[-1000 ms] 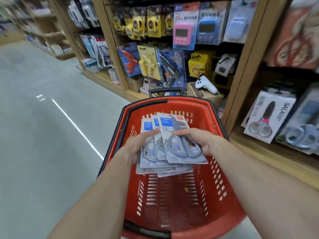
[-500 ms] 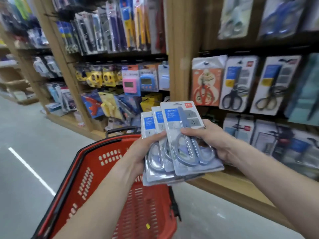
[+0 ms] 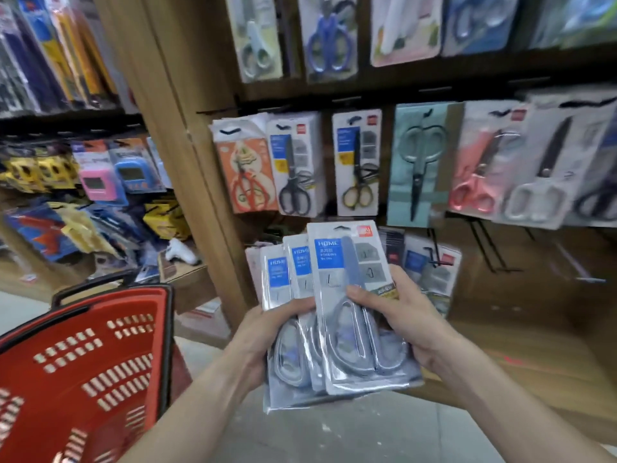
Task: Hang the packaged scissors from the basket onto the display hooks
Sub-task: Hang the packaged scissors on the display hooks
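Left hand (image 3: 263, 332) and right hand (image 3: 397, 315), fingers curled, grip fanned packaged scissors (image 3: 347, 315) at frame centre; red basket (image 3: 83, 362) lower left.

A wooden upright (image 3: 187, 155) runs from the top centre of my view down to the middle, splitting the shelving into 2 bays. Dark shelf rails (image 3: 367, 95) cross the upper right. A wooden ledge (image 3: 521, 372) fills the lower right. Pale grey floor (image 3: 334, 436) shows along the bottom centre. The light is even and indoor.
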`<state>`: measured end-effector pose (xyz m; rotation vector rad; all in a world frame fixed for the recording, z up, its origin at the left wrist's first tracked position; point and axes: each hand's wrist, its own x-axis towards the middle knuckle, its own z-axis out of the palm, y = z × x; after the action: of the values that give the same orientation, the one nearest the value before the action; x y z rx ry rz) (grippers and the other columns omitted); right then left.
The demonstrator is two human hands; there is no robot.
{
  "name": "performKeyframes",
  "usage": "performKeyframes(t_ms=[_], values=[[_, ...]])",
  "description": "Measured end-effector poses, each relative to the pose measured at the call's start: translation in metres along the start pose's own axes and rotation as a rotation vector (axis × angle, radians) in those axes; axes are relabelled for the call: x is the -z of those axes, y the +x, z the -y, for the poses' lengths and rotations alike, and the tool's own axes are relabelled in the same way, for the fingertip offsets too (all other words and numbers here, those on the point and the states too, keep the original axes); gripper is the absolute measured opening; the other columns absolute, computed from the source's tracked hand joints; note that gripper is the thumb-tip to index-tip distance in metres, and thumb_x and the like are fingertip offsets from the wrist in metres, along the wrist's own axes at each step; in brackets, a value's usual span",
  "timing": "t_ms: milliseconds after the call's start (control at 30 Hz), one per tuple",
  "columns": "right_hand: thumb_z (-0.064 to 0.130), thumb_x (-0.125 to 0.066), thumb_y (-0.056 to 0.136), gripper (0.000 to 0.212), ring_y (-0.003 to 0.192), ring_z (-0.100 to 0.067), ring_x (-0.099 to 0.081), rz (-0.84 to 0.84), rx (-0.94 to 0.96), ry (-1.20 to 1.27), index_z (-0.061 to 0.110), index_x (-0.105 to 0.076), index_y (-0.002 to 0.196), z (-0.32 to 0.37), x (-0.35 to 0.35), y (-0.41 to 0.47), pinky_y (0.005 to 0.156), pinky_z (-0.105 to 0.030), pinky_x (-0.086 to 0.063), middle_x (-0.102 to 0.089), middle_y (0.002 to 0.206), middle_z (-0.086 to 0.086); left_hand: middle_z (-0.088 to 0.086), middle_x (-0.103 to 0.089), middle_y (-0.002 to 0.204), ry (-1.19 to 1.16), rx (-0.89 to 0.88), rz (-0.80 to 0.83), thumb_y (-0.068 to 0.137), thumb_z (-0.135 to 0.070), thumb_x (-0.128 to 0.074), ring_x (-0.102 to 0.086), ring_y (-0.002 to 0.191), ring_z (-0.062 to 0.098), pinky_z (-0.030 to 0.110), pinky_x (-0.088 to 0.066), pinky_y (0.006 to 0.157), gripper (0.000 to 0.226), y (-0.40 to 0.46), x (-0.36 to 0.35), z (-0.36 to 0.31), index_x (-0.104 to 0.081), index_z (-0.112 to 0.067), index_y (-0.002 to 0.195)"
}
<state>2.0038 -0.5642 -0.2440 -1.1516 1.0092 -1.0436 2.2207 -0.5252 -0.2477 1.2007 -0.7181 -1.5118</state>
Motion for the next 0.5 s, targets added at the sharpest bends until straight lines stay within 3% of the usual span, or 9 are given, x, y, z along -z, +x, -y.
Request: performKeyframes(t_ms=[133,233,300,400,500], values=[[0.02,-0.086,0.082,0.054,0.103,-0.022,-0.076,-0.036,-0.051,0.074,0.02,-0.06,0.129,0.0,0.039,0.003,0.088,-0.039,-0.061,-0.079,0.112,-0.003,0.018,-0.078,0.115,0.016,-0.009,-0.012,0.078,-0.004,-0.085,-0.076,0.104,0.041,0.054,-0.061,0.092,0.048,0.007,-0.031,0.005,-0.073,-0.008,0.125],[0.02,-0.082,0.085,0.05,0.102,-0.026,-0.077,-0.056,-0.045,0.133,0.02,-0.06,0.13,0.004,0.056,0.005,0.082,-0.039,-0.061,-0.078,0.113,-0.007,0.02,-0.078,0.113,0.02,-0.05,0.006,0.077,-0.004,-0.085,-0.077,0.101,0.041,0.052,-0.063,0.087,0.053,0.013,-0.041,0.002,-0.07,-0.006,0.128],[0.019,-0.081,0.085,0.05,0.104,-0.028,-0.076,-0.079,-0.029,0.133,0.019,-0.062,0.131,0.003,0.066,0.006,0.085,-0.042,-0.06,-0.078,0.115,-0.009,0.019,-0.078,0.113,0.02,-0.076,0.002,0.078,-0.004,-0.083,-0.077,0.1,0.04,0.051,-0.064,0.085,0.053,0.018,-0.043,0.004,-0.069,-0.007,0.129],[0.015,-0.078,0.088,0.042,0.108,-0.038,-0.072,-0.119,-0.041,0.095,0.02,-0.066,0.128,0.0,0.084,0.001,0.101,-0.063,-0.051,-0.077,0.115,-0.012,0.019,-0.078,0.114,0.061,-0.067,0.029,0.083,-0.004,-0.079,-0.077,0.101,0.04,0.049,-0.064,0.084,0.044,0.028,-0.045,0.014,-0.072,-0.007,0.126],[0.012,-0.076,0.09,0.042,0.11,-0.04,-0.072,-0.126,-0.068,0.036,0.021,-0.066,0.129,-0.001,0.102,-0.011,0.102,-0.058,-0.053,-0.078,0.113,-0.01,0.02,-0.078,0.114,0.1,-0.044,0.059,0.082,-0.006,-0.079,-0.076,0.102,0.041,0.052,-0.064,0.086,0.042,0.038,-0.046,0.024,-0.073,-0.007,0.124]])
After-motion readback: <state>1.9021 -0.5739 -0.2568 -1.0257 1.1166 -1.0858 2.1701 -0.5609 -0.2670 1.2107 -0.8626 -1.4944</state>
